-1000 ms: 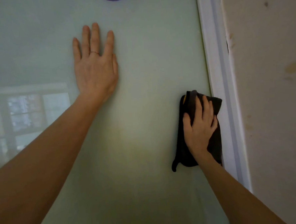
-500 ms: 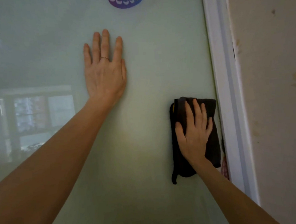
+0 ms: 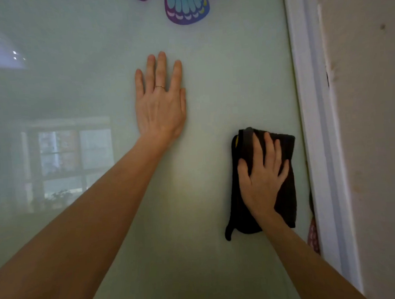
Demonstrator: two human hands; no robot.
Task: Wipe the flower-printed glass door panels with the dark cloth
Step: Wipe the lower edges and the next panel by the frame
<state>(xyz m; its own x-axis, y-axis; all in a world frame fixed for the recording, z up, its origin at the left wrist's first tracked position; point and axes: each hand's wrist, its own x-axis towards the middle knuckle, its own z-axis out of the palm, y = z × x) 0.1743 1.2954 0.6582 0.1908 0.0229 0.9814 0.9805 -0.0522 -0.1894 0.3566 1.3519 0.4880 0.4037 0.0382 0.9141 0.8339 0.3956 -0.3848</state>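
**While one hand leans, the other wipes by the edge**

Because the dark cloth (image 3: 287,201) sits right at the side of the glass door panel (image 3: 211,90), the next wipe has little room to go right. Its right edge is just beside the white frame (image 3: 310,119). Past the frame is only the wall (image 3: 376,138).

The cloth is folded and stands tall, longer up and down than side to side. A small tail hangs from its bottom left corner.

The right hand (image 3: 262,177) lies flat on the cloth with its fingers spread and pointing up. It presses the cloth on the glass and does not pinch it.

The left hand (image 3: 160,105) is flat on the bare glass too, fingers straight and close together, holding nothing. It is higher up and to the left, well apart from the cloth. It looks like it is there to lean on.

So the right hand is the one to move. I think the wipe should go up, down or left, since most of the glass lies that way. Going up leads toward the butterfly picture (image 3: 186,6). Going left and up, the cloth would meet the left hand, which may have to shift.
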